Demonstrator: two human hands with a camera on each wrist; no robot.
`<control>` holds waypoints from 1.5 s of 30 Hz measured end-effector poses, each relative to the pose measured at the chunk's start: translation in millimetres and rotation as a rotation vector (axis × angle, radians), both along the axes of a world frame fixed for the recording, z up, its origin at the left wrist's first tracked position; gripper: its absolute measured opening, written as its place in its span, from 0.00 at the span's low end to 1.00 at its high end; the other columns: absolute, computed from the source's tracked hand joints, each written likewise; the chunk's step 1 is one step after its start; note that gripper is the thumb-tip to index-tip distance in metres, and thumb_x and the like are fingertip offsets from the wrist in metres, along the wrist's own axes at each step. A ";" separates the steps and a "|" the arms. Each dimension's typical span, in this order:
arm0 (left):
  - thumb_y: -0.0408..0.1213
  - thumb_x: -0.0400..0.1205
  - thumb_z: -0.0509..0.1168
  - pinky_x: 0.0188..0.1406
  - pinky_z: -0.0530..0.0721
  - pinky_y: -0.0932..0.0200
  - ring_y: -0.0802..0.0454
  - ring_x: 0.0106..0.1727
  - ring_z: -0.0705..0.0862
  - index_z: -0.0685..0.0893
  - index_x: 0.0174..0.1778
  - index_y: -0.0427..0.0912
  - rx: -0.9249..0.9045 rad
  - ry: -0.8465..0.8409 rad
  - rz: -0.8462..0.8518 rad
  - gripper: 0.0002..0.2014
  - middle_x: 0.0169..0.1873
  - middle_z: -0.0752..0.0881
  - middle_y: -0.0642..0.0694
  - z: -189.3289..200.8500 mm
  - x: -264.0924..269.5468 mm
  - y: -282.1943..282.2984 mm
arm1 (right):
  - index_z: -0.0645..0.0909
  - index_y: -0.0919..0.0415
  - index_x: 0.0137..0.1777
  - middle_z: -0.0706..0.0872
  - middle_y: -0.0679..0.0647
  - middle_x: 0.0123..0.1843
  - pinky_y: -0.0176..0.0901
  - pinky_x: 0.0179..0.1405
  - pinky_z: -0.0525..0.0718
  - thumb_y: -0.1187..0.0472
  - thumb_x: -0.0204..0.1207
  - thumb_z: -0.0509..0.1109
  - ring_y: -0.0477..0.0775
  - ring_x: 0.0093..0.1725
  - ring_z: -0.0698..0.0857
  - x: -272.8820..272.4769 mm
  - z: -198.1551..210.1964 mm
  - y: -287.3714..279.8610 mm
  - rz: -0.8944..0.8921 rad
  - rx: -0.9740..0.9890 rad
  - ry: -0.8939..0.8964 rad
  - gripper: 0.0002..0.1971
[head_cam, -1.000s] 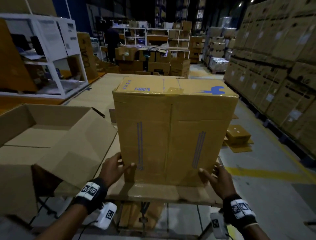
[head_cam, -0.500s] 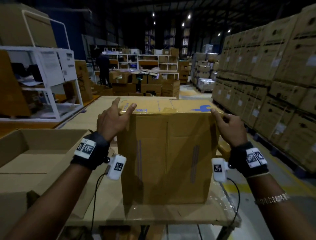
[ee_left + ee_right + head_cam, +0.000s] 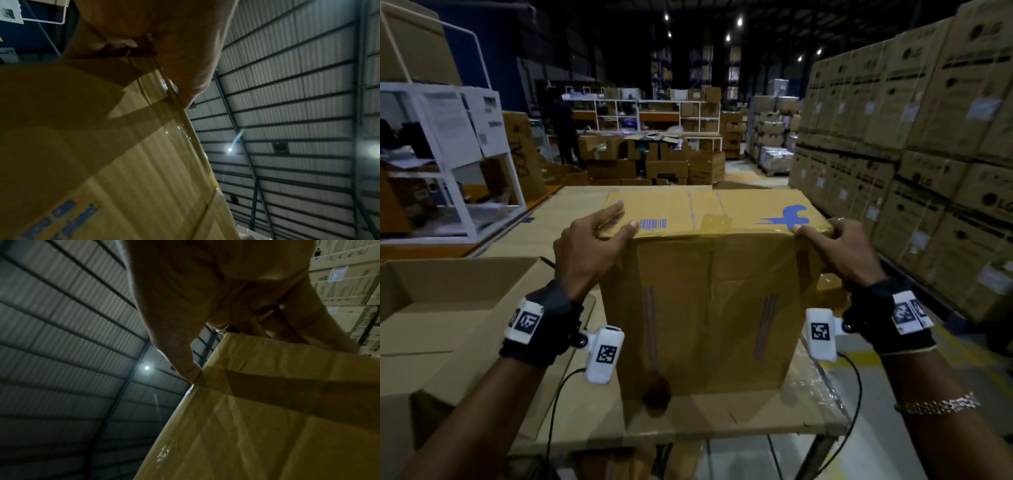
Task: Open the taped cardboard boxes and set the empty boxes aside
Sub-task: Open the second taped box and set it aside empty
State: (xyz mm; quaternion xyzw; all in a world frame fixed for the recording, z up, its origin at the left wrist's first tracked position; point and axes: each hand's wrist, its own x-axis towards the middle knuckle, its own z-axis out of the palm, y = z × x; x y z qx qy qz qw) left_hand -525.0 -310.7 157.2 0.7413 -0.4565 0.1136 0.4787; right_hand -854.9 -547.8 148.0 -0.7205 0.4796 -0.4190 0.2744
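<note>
A tall brown taped cardboard box (image 3: 709, 308) stands upright on the cardboard-covered table (image 3: 722, 423). Clear tape (image 3: 714, 219) runs over its top seam and down the front. My left hand (image 3: 592, 240) grips the top left corner, fingers lying on the lid and thumb on the front edge. My right hand (image 3: 839, 243) grips the top right corner, fingers curled over the side edge. In the left wrist view the left hand (image 3: 185, 48) sits over the box (image 3: 102, 146) edge. The right wrist view shows the right hand (image 3: 195, 288) on the box (image 3: 267, 418) corner.
An open empty box (image 3: 448, 308) lies on the table to the left. White shelving (image 3: 448, 154) stands at the far left. Stacked cartons (image 3: 928, 171) wall off the right side. More boxes (image 3: 654, 161) and a person (image 3: 561, 126) are far behind.
Both hands rose from the box's bottom corners to its top corners and now grip them. The box stays upright in the same spot.
</note>
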 end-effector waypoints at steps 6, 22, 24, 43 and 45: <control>0.61 0.79 0.72 0.62 0.88 0.45 0.55 0.67 0.84 0.82 0.74 0.64 -0.088 0.045 -0.083 0.26 0.71 0.84 0.52 -41.8 14.4 16.1 | 0.87 0.53 0.60 0.91 0.50 0.52 0.58 0.50 0.91 0.40 0.68 0.81 0.55 0.50 0.90 6.3 -25.6 48.3 0.072 -0.107 -0.054 0.25; 0.25 0.77 0.77 0.62 0.89 0.52 0.57 0.68 0.87 0.89 0.66 0.58 0.026 0.127 -0.337 0.26 0.70 0.86 0.44 -249.9 5.7 111.4 | 0.73 0.50 0.61 0.88 0.47 0.51 0.56 0.40 0.88 0.55 0.55 0.92 0.52 0.47 0.89 -12.0 -224.7 92.3 0.124 0.166 0.168 0.38; 0.29 0.77 0.78 0.57 0.92 0.49 0.58 0.65 0.88 0.92 0.63 0.52 0.068 0.119 -0.321 0.20 0.71 0.85 0.55 -270.2 7.5 115.4 | 0.73 0.55 0.64 0.87 0.49 0.49 0.54 0.40 0.85 0.56 0.59 0.91 0.60 0.49 0.89 -9.4 -243.0 96.1 0.080 0.204 0.210 0.38; 0.21 0.73 0.75 0.55 0.90 0.55 0.56 0.60 0.88 0.92 0.46 0.46 0.080 -0.100 -0.330 0.14 0.64 0.89 0.52 -198.5 -8.5 88.7 | 0.83 0.56 0.66 0.90 0.52 0.58 0.45 0.55 0.86 0.63 0.81 0.72 0.52 0.56 0.88 60.6 -185.6 201.7 0.393 -0.268 0.400 0.14; 0.23 0.74 0.74 0.56 0.89 0.52 0.55 0.60 0.88 0.92 0.49 0.47 0.114 -0.145 -0.407 0.14 0.64 0.89 0.52 -189.1 -9.7 72.9 | 0.84 0.54 0.63 0.90 0.52 0.56 0.49 0.53 0.85 0.66 0.82 0.67 0.56 0.56 0.87 77.9 -186.9 200.6 0.415 -0.209 0.488 0.13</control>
